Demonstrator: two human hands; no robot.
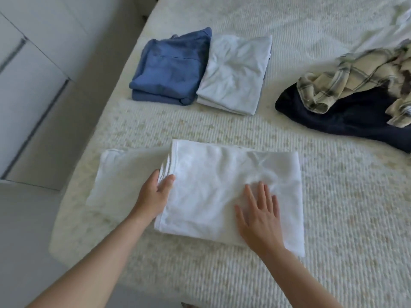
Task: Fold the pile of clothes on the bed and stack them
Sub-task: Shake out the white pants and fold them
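A white garment (pixel 213 183) lies partly folded on the bed (pixel 333 207) in front of me. My left hand (pixel 155 192) grips its folded left edge, thumb on top and fingers tucked under the cloth. My right hand (pixel 259 216) presses flat on the garment's right half, fingers spread. Farther back sit a folded blue garment (pixel 169 67) and a folded pale grey garment (pixel 235 72), side by side. At the right lies an unfolded pile: a plaid shirt (pixel 355 78) on top of a dark navy garment (pixel 342 116).
The bed's left edge runs diagonally beside a pale floor (pixel 20 230) and white cabinet fronts (pixel 29 63). More light cloth (pixel 391 30) lies crumpled at the far right corner. Open bedspread lies to the right of the white garment.
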